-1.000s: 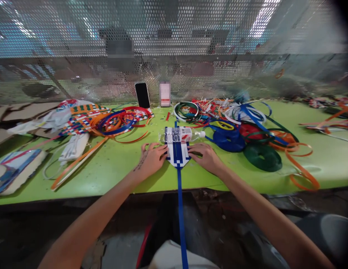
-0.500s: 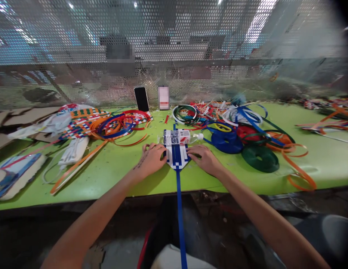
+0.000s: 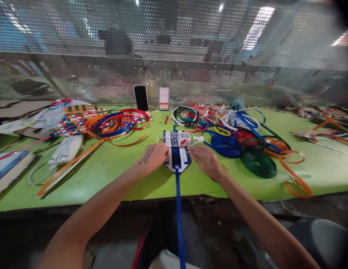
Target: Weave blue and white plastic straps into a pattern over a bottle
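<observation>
My woven blue-and-white strip piece lies flat on the green table, close to its near edge, and everything else I place from it. My left hand presses on its left edge with the fingers curled over the weave; my right hand lies on its right edge, fingers flat and spread, pinning rather than gripping. One long blue strip runs out of the pointed near end and hangs over the table edge toward my lap. Just beyond the piece, touching its far end, lies a clear plastic bottle on its side.

I judge the piece light and springy: the plastic strips are stiff enough to hold shape but slick, so loose ends will slide apart unless held flat. The best hold is at the two side edges, thumbs on top, never by the dangling tail. Right of the piece sit blue and green strip coils; left lies a tangle of orange and red strips.
</observation>
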`<action>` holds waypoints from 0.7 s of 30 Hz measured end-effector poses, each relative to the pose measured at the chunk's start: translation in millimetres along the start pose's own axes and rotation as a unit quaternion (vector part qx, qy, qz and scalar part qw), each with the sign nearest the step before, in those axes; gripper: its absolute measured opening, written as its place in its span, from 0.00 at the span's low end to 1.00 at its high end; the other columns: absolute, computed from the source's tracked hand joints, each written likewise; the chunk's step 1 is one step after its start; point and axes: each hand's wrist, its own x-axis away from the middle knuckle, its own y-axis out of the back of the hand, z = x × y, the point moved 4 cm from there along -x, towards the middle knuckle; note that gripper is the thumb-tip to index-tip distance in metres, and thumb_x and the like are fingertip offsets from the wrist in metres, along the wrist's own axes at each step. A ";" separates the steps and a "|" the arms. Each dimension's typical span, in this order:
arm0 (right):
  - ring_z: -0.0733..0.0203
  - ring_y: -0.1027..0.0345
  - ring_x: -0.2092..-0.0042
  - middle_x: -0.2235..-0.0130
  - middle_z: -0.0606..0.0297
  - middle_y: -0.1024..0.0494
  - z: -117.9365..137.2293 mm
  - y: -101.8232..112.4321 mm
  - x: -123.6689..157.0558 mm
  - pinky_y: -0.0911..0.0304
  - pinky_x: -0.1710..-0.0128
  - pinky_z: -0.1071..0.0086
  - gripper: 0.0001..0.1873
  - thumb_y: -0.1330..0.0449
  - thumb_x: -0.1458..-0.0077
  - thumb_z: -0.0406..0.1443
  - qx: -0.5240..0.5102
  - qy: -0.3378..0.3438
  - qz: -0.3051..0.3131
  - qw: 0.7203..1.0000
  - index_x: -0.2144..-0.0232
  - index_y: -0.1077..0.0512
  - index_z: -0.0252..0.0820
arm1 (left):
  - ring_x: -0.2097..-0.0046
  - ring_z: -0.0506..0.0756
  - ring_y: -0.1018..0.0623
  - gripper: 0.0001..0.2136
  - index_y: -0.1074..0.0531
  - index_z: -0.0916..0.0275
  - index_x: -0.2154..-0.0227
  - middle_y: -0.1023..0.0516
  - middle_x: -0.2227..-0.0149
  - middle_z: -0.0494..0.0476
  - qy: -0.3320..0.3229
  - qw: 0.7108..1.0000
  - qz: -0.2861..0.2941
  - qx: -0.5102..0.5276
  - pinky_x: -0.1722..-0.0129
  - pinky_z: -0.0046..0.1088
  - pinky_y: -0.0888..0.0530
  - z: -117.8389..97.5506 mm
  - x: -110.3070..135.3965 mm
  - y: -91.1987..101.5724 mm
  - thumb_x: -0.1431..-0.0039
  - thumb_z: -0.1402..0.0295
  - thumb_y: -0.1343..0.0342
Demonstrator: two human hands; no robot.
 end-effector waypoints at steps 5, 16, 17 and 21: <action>0.43 0.22 0.41 0.44 0.55 0.15 -33.0 41.4 -34.7 0.28 0.41 0.47 0.19 0.42 0.33 0.32 0.187 -0.115 -0.085 0.972 0.47 0.16 0.49 | 0.64 0.57 0.19 0.08 0.20 0.60 0.63 0.17 0.56 0.60 -0.019 0.992 -0.122 0.028 0.69 0.32 0.33 1.0 3.5 6.8 0.29 0.68 0.44; 0.40 0.27 0.46 0.57 0.49 0.15 -112.7 93.1 -91.1 0.37 0.42 0.43 0.16 0.44 0.32 0.40 0.365 -0.207 -0.185 0.889 0.53 0.17 0.42 | 0.63 0.54 0.21 0.09 0.23 0.59 0.63 0.18 0.58 0.57 -0.033 0.966 -0.239 0.096 0.68 0.30 0.31 15.1 3.1 10.7 0.27 0.65 0.47; 0.41 0.28 0.46 0.56 0.50 0.15 -114.7 97.5 -85.9 0.39 0.41 0.44 0.17 0.46 0.30 0.41 0.364 -0.196 -0.217 0.884 0.53 0.18 0.43 | 0.63 0.54 0.22 0.10 0.23 0.59 0.63 0.18 0.58 0.57 -0.032 0.965 -0.237 0.105 0.67 0.30 0.31 16.2 1.9 9.4 0.27 0.65 0.47; 0.44 0.28 0.48 0.53 0.52 0.16 -120.4 99.8 -70.1 0.38 0.44 0.48 0.22 0.51 0.28 0.40 0.359 -0.186 -0.243 0.882 0.47 0.18 0.43 | 0.64 0.54 0.23 0.10 0.24 0.60 0.64 0.19 0.59 0.57 -0.041 0.961 -0.242 0.126 0.65 0.30 0.31 20.9 -2.3 4.9 0.27 0.65 0.46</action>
